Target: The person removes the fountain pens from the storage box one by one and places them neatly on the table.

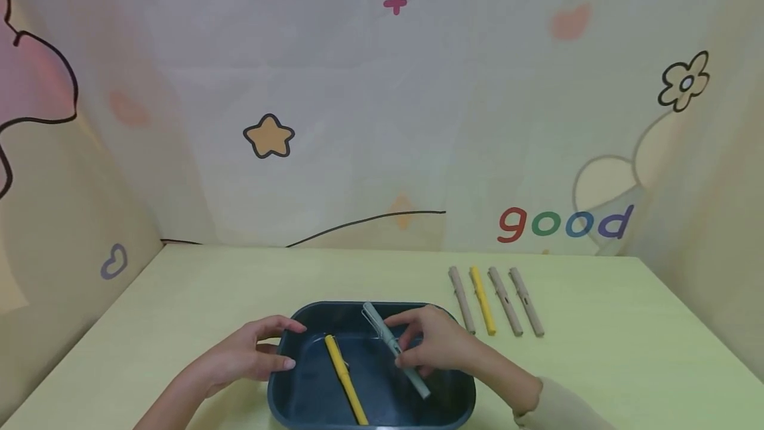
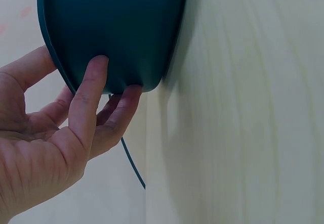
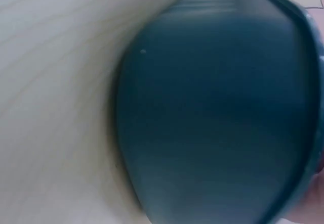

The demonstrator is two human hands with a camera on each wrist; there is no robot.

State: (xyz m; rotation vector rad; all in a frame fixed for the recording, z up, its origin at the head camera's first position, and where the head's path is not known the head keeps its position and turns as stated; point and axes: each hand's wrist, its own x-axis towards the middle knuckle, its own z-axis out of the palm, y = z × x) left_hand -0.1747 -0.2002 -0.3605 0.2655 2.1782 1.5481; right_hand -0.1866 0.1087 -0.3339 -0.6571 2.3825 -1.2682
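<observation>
A dark blue rectangular tub (image 1: 310, 387) (image 2: 116, 21) (image 3: 217, 107) with rounded corners stands at the table's front. My left hand (image 1: 247, 350) (image 2: 55, 128) holds its left end, with fingertips against the outer wall and at the rim. Over the tub's right half, my right hand (image 1: 438, 340) pinches a grey-green capped pen (image 1: 374, 318) between thumb and fingers, tilted with its clip end up and away. Inside the tub on the left lies a yellow pen (image 1: 345, 377). The right wrist view shows mostly the tub's outer wall, with only a bit of the hand (image 3: 309, 204) at the edge.
Right of the tub's far corner, several pens lie side by side on the pale table (image 1: 239, 277): a grey pen (image 1: 462, 300), a yellow pen (image 1: 483, 302) and two more grey pens (image 1: 506, 302) (image 1: 527, 302). A printed cloth backdrop (image 1: 334, 85) rises behind the table.
</observation>
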